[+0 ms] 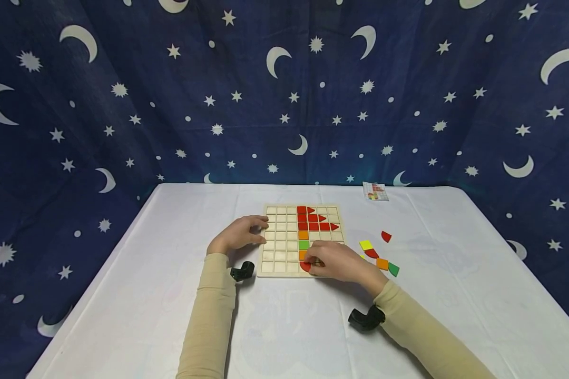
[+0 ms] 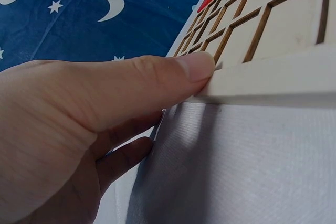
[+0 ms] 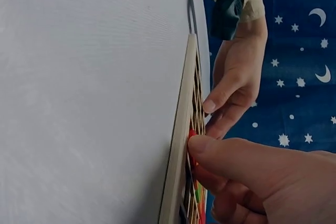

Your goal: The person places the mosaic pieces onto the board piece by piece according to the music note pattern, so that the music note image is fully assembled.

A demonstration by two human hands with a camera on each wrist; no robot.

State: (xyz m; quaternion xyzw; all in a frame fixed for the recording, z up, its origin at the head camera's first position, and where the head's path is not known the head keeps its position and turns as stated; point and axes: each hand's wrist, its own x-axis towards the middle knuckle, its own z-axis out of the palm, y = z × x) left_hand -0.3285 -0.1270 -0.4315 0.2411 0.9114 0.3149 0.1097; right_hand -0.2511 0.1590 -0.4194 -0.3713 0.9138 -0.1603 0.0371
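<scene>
A wooden grid board [image 1: 277,247] lies on the table with a column of tiles in it: red squares and pointed red tiles at the top, then an orange tile [image 1: 303,235], a green tile [image 1: 303,245] and another orange one. At its left edge rests my left hand [image 1: 234,234], the thumb [image 2: 197,66] touching the rim and the fingers fairly straight. My right hand [image 1: 339,260] reaches over the lower part of the board. Its thumb and forefinger pinch a red rounded tile [image 1: 305,266] in the bottom row. The right hand hides several cells.
Right of the board lie loose tiles: a red one [image 1: 386,236], a yellow one [image 1: 365,245], another red, an orange one [image 1: 382,264] and a green one [image 1: 393,269]. A small picture card [image 1: 375,191] lies at the table's back edge. A starry curtain [image 1: 246,63] hangs behind.
</scene>
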